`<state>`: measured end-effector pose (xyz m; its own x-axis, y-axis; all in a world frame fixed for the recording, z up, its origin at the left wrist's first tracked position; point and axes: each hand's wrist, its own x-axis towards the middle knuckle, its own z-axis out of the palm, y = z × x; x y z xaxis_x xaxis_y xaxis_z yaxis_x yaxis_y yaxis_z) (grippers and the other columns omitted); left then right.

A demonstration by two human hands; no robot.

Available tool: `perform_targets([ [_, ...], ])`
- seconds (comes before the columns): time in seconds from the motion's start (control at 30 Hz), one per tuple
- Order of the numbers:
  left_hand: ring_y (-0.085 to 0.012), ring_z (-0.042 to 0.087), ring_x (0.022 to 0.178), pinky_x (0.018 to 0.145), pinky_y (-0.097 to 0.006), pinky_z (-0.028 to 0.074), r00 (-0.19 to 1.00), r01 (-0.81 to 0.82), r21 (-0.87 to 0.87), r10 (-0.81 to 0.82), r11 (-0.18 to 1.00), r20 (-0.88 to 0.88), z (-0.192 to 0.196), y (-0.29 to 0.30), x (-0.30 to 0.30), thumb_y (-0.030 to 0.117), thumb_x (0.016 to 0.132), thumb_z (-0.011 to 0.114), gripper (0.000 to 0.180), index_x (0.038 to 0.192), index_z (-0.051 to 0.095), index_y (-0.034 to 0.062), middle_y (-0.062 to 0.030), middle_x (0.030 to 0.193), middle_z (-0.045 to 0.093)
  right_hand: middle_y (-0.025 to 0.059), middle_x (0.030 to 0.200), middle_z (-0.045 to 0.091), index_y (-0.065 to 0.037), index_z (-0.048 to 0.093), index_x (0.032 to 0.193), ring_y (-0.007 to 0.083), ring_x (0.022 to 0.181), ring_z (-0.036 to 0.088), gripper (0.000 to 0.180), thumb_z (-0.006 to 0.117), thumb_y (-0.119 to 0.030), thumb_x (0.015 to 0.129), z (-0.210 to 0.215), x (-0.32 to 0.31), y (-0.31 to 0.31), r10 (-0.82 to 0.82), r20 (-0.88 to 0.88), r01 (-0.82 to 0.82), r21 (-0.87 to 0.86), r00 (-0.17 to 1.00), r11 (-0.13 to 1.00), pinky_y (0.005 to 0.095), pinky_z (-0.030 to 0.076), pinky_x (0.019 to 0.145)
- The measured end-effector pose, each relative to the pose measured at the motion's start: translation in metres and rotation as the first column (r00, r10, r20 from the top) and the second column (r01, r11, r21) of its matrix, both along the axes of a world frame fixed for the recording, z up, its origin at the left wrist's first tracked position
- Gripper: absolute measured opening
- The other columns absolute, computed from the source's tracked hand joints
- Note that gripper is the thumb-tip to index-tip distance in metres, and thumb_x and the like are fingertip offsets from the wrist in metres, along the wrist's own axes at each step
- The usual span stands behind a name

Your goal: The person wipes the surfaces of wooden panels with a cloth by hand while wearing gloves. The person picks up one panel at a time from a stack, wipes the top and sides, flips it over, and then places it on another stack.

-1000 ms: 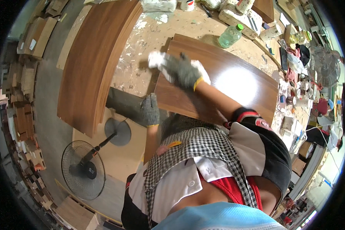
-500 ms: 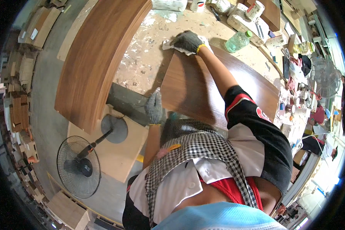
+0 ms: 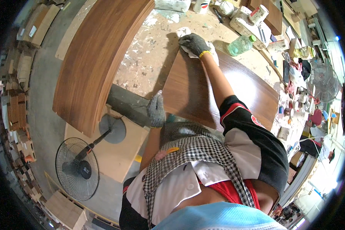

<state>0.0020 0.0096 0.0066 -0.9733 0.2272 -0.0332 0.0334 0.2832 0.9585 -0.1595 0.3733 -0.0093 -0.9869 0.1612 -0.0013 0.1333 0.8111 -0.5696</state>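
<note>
A brown wood-grain panel (image 3: 234,86) lies on the paint-spotted workbench (image 3: 142,73). My right hand (image 3: 195,45), in a dark grey glove with a yellow cuff, presses a crumpled white cloth (image 3: 184,31) on the panel's far left end. The fingers are closed over the cloth, which shows around them. At the panel's near left corner, my left hand (image 3: 155,110), in a lighter grey glove, grips the edge. Part of its fingers is hidden from view.
A long curved wood-grain board (image 3: 94,57) stands to the left. Beyond the panel are a green-capped plastic bottle (image 3: 241,45), a white cup (image 3: 258,14) and a stained container (image 3: 249,27). A black standing fan (image 3: 77,168) is on the floor at the lower left.
My right hand has shifted a little to the right with the cloth, more of which now shows beyond the fingers. The left hand stays at the panel's corner.
</note>
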Motion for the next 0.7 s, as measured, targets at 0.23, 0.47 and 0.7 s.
perform_targets([
  [0.23,-0.0299,0.065,0.117,0.101,-0.041,0.050,0.998,0.016,-0.066,-0.020,0.998,-0.059,0.010,-0.003,-0.002,0.022,0.106,0.053,0.039,0.133,0.059,-0.0052,-0.0182,0.131,0.065,0.0139,0.091,0.074,-0.008,0.072,0.120,0.0240,0.086,0.070,0.037,0.068,-0.035,0.095,0.055,-0.011,-0.045,-0.301,-0.157,0.182,-0.514,0.941,0.838,0.0360,0.055,0.080],
  [0.47,-0.0335,0.048,0.138,0.116,-0.052,0.040,0.535,-0.686,0.552,-0.186,0.474,0.824,0.037,-0.028,0.022,0.057,0.106,0.042,0.072,0.154,0.037,0.0025,-0.0189,0.153,0.045,0.0214,0.140,0.058,-0.014,0.062,0.138,0.0385,0.135,0.048,0.044,0.056,-0.036,0.101,0.057,0.141,-0.076,-0.047,-0.193,0.156,0.601,0.980,0.784,0.0464,0.034,0.117],
  [0.7,-0.0351,0.047,0.133,0.115,-0.048,0.034,0.327,-0.849,0.329,-0.079,0.414,0.942,0.082,-0.016,0.007,0.057,0.105,0.036,0.059,0.135,0.054,0.0095,-0.0146,0.140,0.055,0.0131,0.137,0.061,-0.011,0.069,0.119,0.0303,0.127,0.055,0.033,0.058,-0.026,0.092,0.064,0.138,-0.237,0.465,0.044,-0.464,0.195,0.884,0.864,0.0443,0.040,0.110],
])
